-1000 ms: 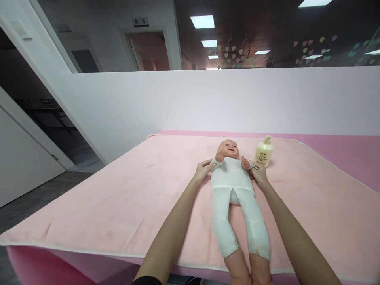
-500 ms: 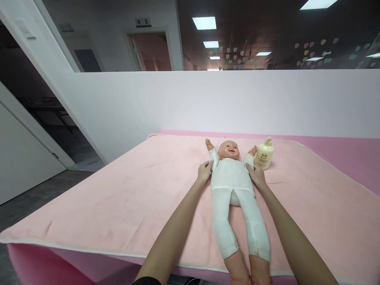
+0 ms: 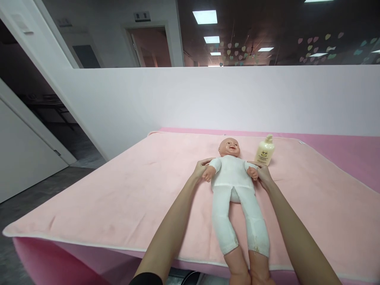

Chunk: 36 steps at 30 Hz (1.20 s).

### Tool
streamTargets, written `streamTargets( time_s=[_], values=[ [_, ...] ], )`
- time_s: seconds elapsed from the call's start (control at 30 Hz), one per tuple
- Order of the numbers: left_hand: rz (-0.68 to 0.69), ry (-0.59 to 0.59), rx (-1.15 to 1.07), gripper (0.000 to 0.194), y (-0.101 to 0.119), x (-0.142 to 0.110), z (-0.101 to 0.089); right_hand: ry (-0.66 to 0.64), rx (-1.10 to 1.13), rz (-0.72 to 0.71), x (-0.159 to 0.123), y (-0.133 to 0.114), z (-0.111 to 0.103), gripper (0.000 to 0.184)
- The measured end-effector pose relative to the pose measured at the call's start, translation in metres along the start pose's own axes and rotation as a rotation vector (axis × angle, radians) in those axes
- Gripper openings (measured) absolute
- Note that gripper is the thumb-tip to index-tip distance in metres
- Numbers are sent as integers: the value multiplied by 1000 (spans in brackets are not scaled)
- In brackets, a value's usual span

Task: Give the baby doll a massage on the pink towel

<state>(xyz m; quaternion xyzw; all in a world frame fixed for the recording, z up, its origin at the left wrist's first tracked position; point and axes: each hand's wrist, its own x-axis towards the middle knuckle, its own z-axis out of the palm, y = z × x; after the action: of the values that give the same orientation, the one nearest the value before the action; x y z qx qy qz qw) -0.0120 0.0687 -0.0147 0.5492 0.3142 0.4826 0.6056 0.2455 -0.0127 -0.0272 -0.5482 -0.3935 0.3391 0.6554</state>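
Note:
A baby doll point(image 3: 233, 172) with a white cloth body lies face up, its legs pointing toward me and its feet cut off by the lower frame edge. Both its arms are bent down at its sides. My left hand point(image 3: 201, 168) is closed around the doll's arm on the left, fingers on the white sleeve, the thumb hidden behind the doll's hand. On the other side, my right hand point(image 3: 264, 174) grips the other arm near the small hand. Just behind my right hand stands a pale yellow pump bottle point(image 3: 265, 150).
A pink blanket point(image 3: 118, 198) with a pale edge covers the table beneath the doll. Behind it rises a white half wall point(image 3: 208, 99) with glass above. A white door point(image 3: 26, 146) is at the left, and a dark round object point(image 3: 190, 278) shows under the table edge.
Both doll arms have swung from raised beside the head down to its sides. My hands have moved slightly outward with them. The view has tilted a little.

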Motion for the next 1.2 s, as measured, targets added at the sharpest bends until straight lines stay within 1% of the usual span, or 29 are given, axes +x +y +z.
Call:
streamTargets(
  time_s=[0.07,0.13,0.2,0.3,0.4,0.5,0.6,0.67,0.73,0.83,0.93,1.0,1.1,1.13,1.2],
  values=[
    [5,-10,15,35,-1,0,4,16,-42,35,-1,0,4,35],
    [28,5,41,39,-3,0,8,33,-113,54,-2,-1,8,39],
    [46,59,119,41,-7,1,12,55,-221,8,-2,0,11,34],
    [32,186,317,40,-11,3,15,92,-432,-126,-1,0,15,24],
    [33,276,466,40,-10,2,17,139,-582,-157,-1,0,17,23],
    [36,292,509,38,-6,0,18,155,-636,-144,-1,-1,18,25],
    [20,265,471,37,-4,-3,20,164,-660,-128,0,-1,17,24],
    [15,246,433,36,-4,-3,20,167,-639,-111,0,0,16,23],
    [25,245,410,34,-4,-4,20,149,-554,-75,-1,-1,15,22],
    [46,255,343,32,-6,-5,18,90,-298,22,-7,-4,13,17],
    [20,286,182,33,-7,-11,16,46,-88,79,-16,-9,11,16],
    [-23,292,47,36,-8,-18,15,34,-32,67,-21,-10,8,20],
    [-82,265,-141,39,-5,-28,15,20,22,31,-25,-10,4,36],
    [-87,266,-199,39,-3,-30,14,20,37,38,-26,-10,3,40],
    [-88,303,-311,35,2,-31,13,30,59,81,-28,-10,2,45]
  ],
)
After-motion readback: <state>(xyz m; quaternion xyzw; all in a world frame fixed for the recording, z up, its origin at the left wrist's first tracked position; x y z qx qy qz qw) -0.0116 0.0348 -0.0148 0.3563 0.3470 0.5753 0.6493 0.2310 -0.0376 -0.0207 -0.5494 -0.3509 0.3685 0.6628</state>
